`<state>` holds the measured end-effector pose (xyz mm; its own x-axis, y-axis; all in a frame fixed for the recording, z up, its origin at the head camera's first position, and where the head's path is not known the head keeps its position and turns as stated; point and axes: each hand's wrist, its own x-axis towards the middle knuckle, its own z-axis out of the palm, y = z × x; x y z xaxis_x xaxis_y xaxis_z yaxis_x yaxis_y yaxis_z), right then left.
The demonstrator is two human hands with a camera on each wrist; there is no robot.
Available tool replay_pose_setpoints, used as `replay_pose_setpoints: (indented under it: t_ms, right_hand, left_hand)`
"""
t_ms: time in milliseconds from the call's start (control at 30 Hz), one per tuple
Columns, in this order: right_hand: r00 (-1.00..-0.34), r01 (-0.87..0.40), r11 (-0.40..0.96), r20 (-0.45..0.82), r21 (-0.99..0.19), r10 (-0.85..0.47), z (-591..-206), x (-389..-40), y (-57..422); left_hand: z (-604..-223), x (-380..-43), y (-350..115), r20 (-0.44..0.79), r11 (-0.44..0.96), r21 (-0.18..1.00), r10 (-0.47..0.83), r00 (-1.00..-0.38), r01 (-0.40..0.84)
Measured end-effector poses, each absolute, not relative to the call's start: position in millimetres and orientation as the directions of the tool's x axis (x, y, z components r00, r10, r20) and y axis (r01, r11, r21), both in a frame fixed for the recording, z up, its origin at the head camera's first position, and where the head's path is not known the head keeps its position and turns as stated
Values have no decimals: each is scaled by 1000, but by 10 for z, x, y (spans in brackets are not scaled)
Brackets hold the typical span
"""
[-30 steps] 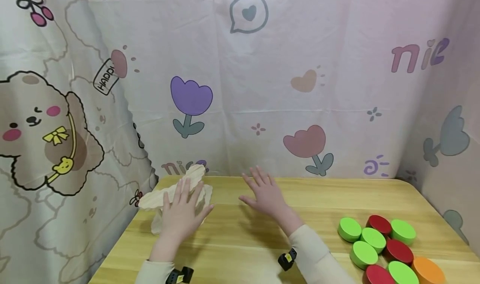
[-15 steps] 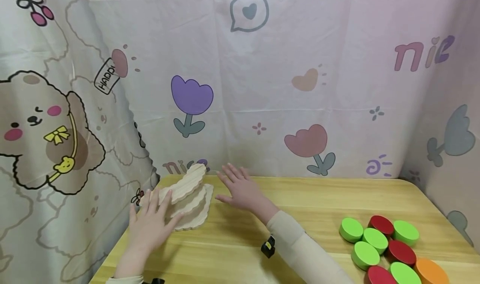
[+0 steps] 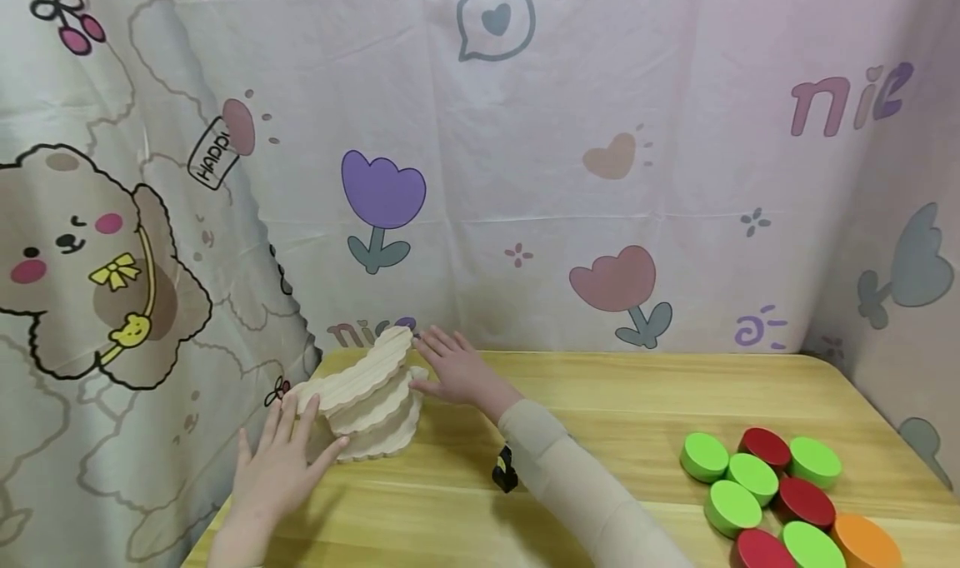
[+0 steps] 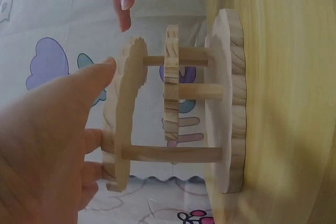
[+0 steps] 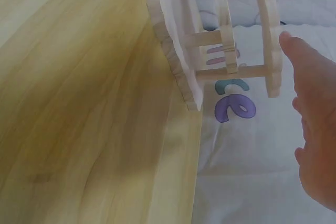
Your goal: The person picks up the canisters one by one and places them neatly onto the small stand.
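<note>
A pale wooden tiered stand (image 3: pixel 363 378) with scalloped edges stands at the back left of the table. Short dowels join its upper plate (image 4: pixel 122 124), a smaller middle plate (image 4: pixel 171 90) and a base (image 4: pixel 227 103). My left hand (image 3: pixel 276 466), fingers spread, is at the upper plate's left end; in the left wrist view its fingertips meet that plate's edge. At the right end is my right hand (image 3: pixel 459 373), with its fingers extended. The right thumb (image 5: pixel 294 43) lies close against the upper plate; whether it touches, I cannot tell.
Several round green, red and orange blocks, among them a green one (image 3: pixel 733 508) and an orange one (image 3: pixel 866 541), are grouped at the table's right. A printed curtain (image 3: pixel 480 151) hangs behind the wooden table (image 3: pixel 600 410) and along its left side.
My left hand has moved left and toward me, from over the stand to its left end. My right hand has come left to the stand's right end. The stand looks unmoved.
</note>
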<state>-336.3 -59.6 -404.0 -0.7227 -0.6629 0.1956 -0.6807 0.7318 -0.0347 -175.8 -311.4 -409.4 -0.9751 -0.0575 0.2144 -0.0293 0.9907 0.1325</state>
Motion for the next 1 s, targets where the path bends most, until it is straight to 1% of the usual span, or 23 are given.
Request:
replay_pose_setpoints:
  t_ms: [167, 367, 467, 633, 767, 1000]
  right_hand:
    - [-722, -688, 722, 171, -76, -670, -4019, -3401, -676]
    - [-716, -697, 711, 140, -94, -684, -4052, -3430, -738]
    - [-725, -688, 719, 143, -103, -674, -4054, -3440, -747]
    - [-737, -674, 733, 155, -91, -658, -4055, -3454, -741]
    - [-732, -679, 726, 162, -104, -662, -4056, -3438, -714]
    - [-717, -692, 716, 198, -91, -668, -4043, -3373, -618]
  left_hand:
    - [-4133, -1792, -3163, 259, 989, 150, -28, -966, 12]
    - [-4169, -1823, -3227, 306, 983, 167, 21, -952, 75]
    - [-4168, -1834, -3245, 319, 980, 172, 41, -947, 100]
    - [-4139, -1858, -3255, 300, 971, 210, 50, -953, 117]
    - [-4114, -1871, -3262, 285, 962, 242, 53, -957, 125]
    - [-4094, -1930, -3301, 271, 951, 273, 68, -960, 145]
